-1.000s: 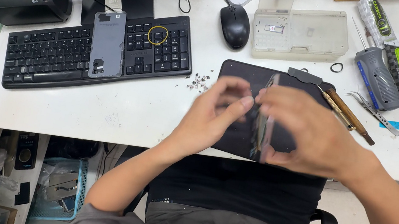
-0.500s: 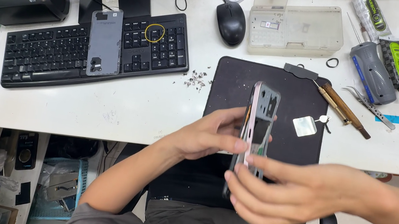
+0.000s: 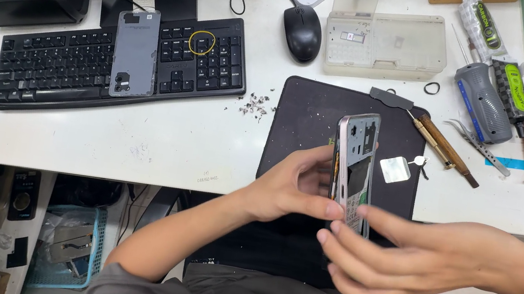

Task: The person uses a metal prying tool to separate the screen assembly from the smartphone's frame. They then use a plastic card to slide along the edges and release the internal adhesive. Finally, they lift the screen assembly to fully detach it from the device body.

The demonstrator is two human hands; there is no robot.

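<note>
My left hand grips an opened phone frame by its lower edge and holds it upright over a black work mat. The frame's inside with its boards faces me. My right hand is spread open just below and to the right of the frame, with its fingertips at the frame's bottom corner. A small silver square part lies on the mat to the right of the frame.
A grey phone back cover lies on a black keyboard. Small screws sit on the white desk. A mouse, a clear parts box, screwdrivers, tweezers and glue tubes lie behind and to the right.
My hands came apart and my right hand dropped below the frame with its fingers spread. The frame is raised upright in my left hand and has shifted slightly.
</note>
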